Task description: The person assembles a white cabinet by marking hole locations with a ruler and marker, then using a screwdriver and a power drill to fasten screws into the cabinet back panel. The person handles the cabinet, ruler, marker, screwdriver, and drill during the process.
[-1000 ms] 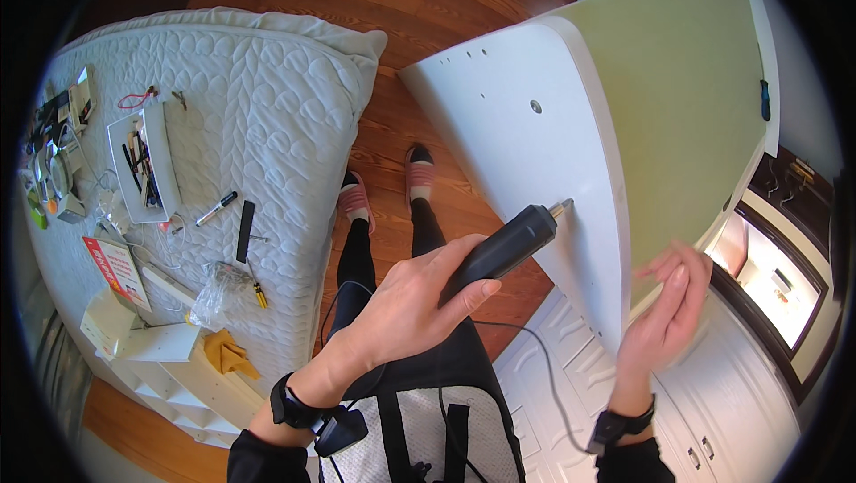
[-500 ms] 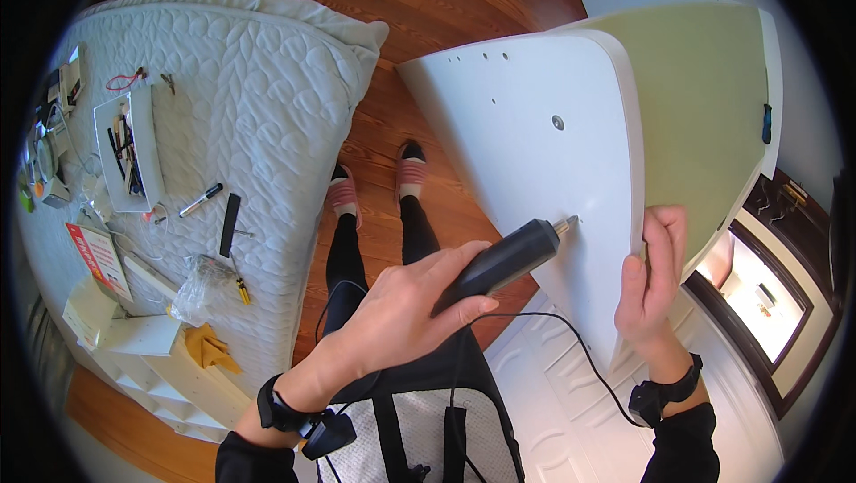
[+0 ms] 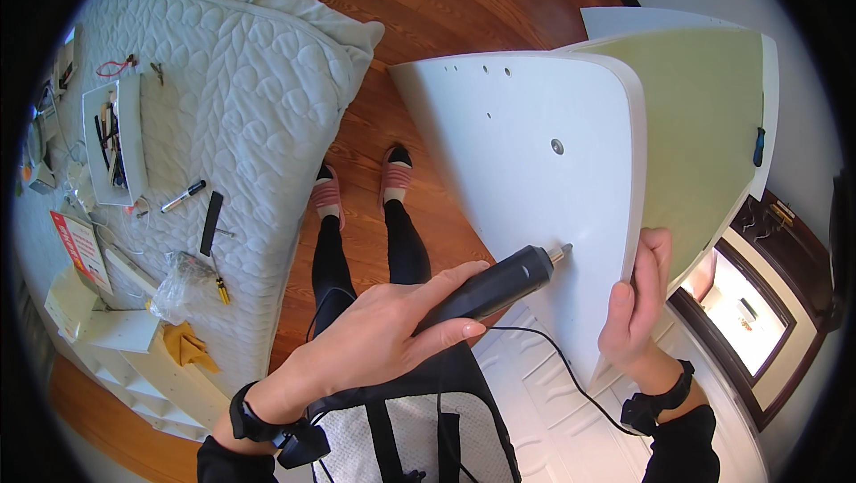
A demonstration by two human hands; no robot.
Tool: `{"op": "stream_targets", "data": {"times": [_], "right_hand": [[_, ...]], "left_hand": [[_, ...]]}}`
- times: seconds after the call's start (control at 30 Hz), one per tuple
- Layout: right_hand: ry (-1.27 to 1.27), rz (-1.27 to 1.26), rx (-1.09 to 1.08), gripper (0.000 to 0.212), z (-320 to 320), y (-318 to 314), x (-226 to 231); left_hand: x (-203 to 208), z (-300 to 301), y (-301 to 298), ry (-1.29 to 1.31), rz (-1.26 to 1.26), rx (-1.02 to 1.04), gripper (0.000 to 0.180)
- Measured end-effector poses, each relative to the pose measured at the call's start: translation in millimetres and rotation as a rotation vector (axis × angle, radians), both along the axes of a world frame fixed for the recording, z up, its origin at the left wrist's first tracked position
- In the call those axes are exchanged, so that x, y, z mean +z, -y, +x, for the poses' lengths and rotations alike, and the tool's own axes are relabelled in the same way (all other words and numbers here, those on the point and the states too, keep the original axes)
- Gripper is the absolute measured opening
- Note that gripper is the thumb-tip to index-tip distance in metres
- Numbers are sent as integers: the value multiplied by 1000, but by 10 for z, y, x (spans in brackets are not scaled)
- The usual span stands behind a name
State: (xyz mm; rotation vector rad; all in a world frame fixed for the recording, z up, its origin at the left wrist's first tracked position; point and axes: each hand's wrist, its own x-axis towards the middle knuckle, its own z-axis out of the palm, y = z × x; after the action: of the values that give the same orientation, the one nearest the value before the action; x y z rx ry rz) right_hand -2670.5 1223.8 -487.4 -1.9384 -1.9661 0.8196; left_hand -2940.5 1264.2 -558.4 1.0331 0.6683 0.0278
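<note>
My left hand (image 3: 379, 327) is wrapped around a black cordless-style electric screwdriver (image 3: 490, 287), which tilts up to the right. Its metal bit meets the face of a white panel (image 3: 535, 180) with rounded corners; the exact contact point is too small to make out. A round metal fitting and several small holes dot the panel. At the panel's right edge my right hand (image 3: 637, 309) grips it, thumb on the front face and fingers around the edge. Behind stands a pale green board (image 3: 704, 153) joined to the panel's side.
At left, a quilted mattress (image 3: 259, 108) carries a white box of tools (image 3: 134, 184), a yellow-handled screwdriver (image 3: 222, 291), a marker (image 3: 184, 197), a plastic bag (image 3: 183, 287) and a white shelf unit (image 3: 134, 385). A blue-handled screwdriver (image 3: 759, 147) sits by the board's far edge.
The view has shifted slightly, so the panel appears lower and the mattress further left. My left hand still holds the screwdriver against the panel, and my right hand keeps its grip.
</note>
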Motion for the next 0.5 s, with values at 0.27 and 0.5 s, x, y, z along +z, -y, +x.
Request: {"op": "stream_targets", "data": {"times": [0.27, 0.5], "right_hand": [[-45, -13, 18, 46, 58, -11, -44], [-66, -20, 31, 46, 127, -47, -36]], "left_hand": [[26, 48, 17, 30, 91, 60, 60], [7, 128, 51, 23, 150, 59, 61]]}}
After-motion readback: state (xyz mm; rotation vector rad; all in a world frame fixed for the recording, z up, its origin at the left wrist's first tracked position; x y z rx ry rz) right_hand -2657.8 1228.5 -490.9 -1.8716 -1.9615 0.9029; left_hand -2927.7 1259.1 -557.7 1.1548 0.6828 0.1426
